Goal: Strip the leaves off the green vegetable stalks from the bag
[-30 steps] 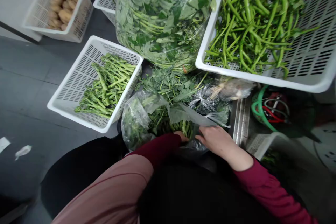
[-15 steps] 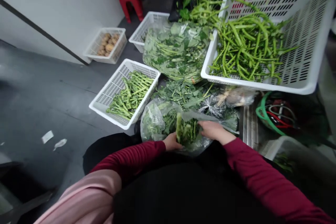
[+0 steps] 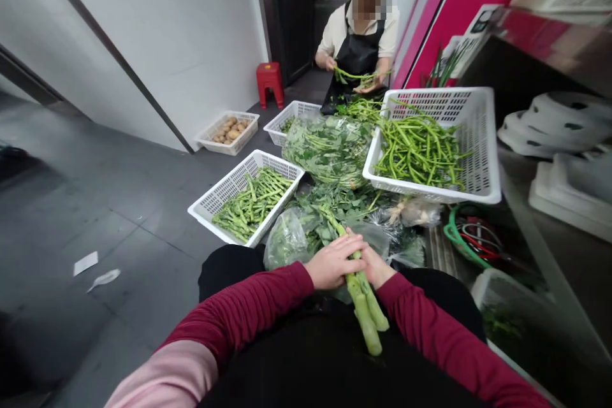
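Observation:
Over my lap, my left hand (image 3: 332, 262) and my right hand (image 3: 376, 266) are close together around a few thick green vegetable stalks (image 3: 364, 312). Their pale cut ends point down toward me, and the thinner tops reach away. My left fingers lie across the stalks, while my right hand grips from the other side, partly covered by the left. Just beyond the hands, a clear plastic bag (image 3: 285, 243) of leafy greens lies open. Loose leaves (image 3: 342, 199) are heaped behind it. To the left, a white basket (image 3: 206, 211) contains trimmed green stems (image 3: 255, 203).
At the right stands a large white basket (image 3: 430, 194) of long green stalks. A bagged bundle of greens (image 3: 329, 146) lies beside it. Farther back are a potato basket (image 3: 210, 142), a red stool (image 3: 270, 84) and a co-worker (image 3: 361, 54) handling stalks. A green basket (image 3: 454, 239) sits right.
My hands have lifted stalks out of the plastic bag and come together around them over my lap. The view has tilted up, bringing the co-worker into sight.

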Action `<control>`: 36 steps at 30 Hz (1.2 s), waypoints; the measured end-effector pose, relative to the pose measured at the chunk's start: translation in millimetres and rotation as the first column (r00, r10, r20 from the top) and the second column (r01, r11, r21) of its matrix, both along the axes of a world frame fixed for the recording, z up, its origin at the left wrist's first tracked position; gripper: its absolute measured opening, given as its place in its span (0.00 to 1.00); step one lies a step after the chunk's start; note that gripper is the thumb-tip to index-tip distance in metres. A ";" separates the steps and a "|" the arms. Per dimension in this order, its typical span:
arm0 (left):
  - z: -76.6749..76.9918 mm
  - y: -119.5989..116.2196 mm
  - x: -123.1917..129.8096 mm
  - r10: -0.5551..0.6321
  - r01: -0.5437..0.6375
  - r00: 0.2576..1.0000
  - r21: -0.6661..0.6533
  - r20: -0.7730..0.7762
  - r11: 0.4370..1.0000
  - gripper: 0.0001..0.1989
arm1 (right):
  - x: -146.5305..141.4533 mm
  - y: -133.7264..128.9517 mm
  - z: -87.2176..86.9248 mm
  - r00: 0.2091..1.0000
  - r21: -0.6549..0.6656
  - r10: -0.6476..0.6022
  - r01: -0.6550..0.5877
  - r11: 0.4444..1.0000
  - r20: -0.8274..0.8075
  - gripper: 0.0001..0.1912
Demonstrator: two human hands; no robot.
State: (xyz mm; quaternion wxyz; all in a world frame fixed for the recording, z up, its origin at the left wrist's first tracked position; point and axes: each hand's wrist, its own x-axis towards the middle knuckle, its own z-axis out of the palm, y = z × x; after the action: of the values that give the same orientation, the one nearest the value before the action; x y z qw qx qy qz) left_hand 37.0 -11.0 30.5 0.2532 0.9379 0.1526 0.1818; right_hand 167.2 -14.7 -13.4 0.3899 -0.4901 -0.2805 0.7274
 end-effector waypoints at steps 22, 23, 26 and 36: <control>-11.0 -32.0 -6.5 0.576 -0.321 0.810 -0.906 -0.111 0.277 0.06 | 0.7 4.4 52.2 0.953 0.363 -0.302 0.292 0.885 -0.032 0.25; -14.1 -29.3 -10.0 0.639 -0.426 0.759 -0.836 -0.122 0.346 0.05 | -1.3 0.8 52.4 0.948 0.359 -0.312 0.311 0.880 -0.057 0.24; -23.4 -24.4 -18.2 0.755 -0.637 0.644 -0.635 -0.127 0.436 0.07 | -11.4 -7.8 53.9 0.953 0.346 -0.289 0.303 0.888 -0.090 0.21; -19.4 -0.8 -30.4 0.859 -0.153 0.479 -0.981 -0.180 -0.120 0.04 | -13.3 -14.3 36.7 0.932 0.217 -0.351 0.362 0.907 -0.088 0.22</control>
State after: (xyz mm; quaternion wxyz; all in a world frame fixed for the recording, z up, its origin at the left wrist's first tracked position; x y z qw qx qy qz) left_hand 6.5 -11.8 11.1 0.6973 0.2884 0.5278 0.3900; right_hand 153.9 -29.0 23.3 0.5765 -0.4674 -0.2593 0.6180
